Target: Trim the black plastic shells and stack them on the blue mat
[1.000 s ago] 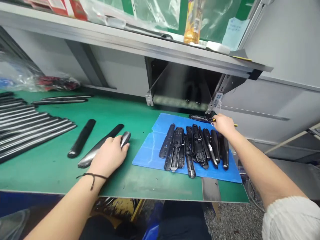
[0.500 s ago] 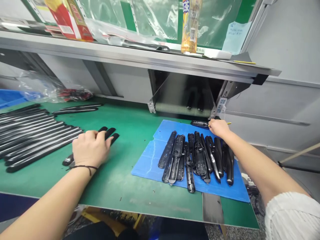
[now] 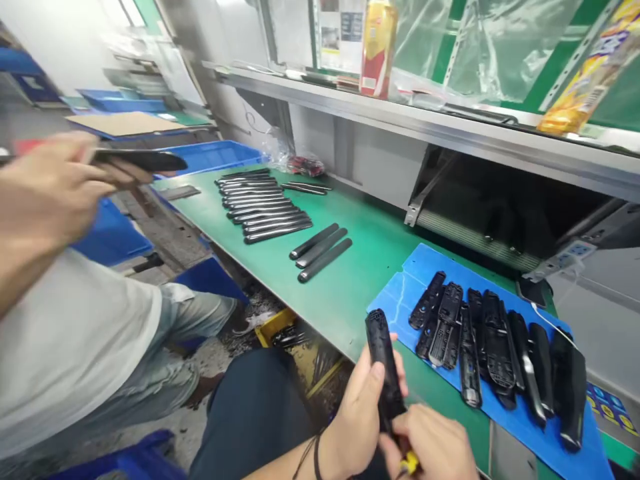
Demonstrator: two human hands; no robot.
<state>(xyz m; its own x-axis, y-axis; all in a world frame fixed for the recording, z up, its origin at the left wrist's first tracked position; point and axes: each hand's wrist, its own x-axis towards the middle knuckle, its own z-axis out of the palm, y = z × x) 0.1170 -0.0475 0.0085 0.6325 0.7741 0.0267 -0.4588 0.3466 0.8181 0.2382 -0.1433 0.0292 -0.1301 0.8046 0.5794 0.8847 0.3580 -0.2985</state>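
My left hand [image 3: 356, 410], with a dark band on the wrist, is closed around a long black plastic shell half [image 3: 381, 347]. The shell is tilted, its hollow ribbed side showing. At its lower end my right hand [image 3: 434, 443] is closed on a thin tool with a yellow part [image 3: 411, 461]; its working tip is hidden, so its kind cannot be told. To the right, several black shell pieces [image 3: 500, 360] lie on a blue sheet [image 3: 400, 293]. Three smooth black pieces [image 3: 324, 259] lie side by side on the green table [image 3: 373, 267].
A row of several glossy black pieces [image 3: 270, 213] lies farther along the table. At left a co-worker's hand [image 3: 55, 180] holds a black piece [image 3: 143, 160]. A yellow crate [image 3: 273, 327] stands below the table edge. A metal shelf [image 3: 400, 120] runs above, with a dark chute opening [image 3: 480, 207] beneath.
The view has swung left. My left hand has left the dark pieces on the table and now holds a shell half. My right hand has come from the sheet's far edge to the shell.
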